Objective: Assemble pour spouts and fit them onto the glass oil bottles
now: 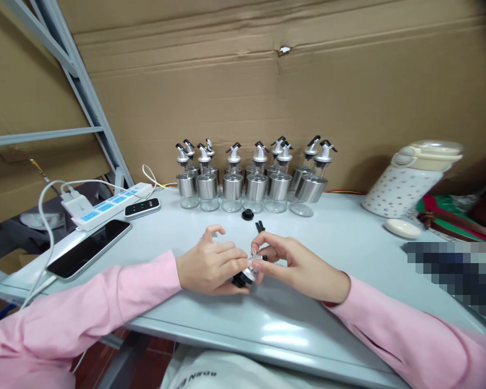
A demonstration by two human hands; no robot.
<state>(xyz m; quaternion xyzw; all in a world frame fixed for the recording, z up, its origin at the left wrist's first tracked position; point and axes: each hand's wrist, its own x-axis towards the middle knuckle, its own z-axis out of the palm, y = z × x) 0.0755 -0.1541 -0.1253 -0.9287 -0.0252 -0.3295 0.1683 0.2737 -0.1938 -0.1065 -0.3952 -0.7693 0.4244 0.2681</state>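
Note:
My left hand (210, 265) and my right hand (295, 265) meet at the middle of the white table (308, 324). Both are closed on a small silver and black pourer cap (246, 275), held just above the tabletop. The left fingers wrap its lower black part; the right thumb and forefinger pinch its top. A loose black ring (248, 214) and a small black piece (260, 226) lie just behind the hands. A row of several glass bottles (255, 186) with steel sleeves and pourer tops stands at the back.
At the left lie a black phone (89, 248), a power strip (105, 205) with a white charger and cables, and a small dark device (142, 207). A spotted cream flask (409, 181) and a white oval object (403, 228) sit at the right. Cardboard walls stand behind.

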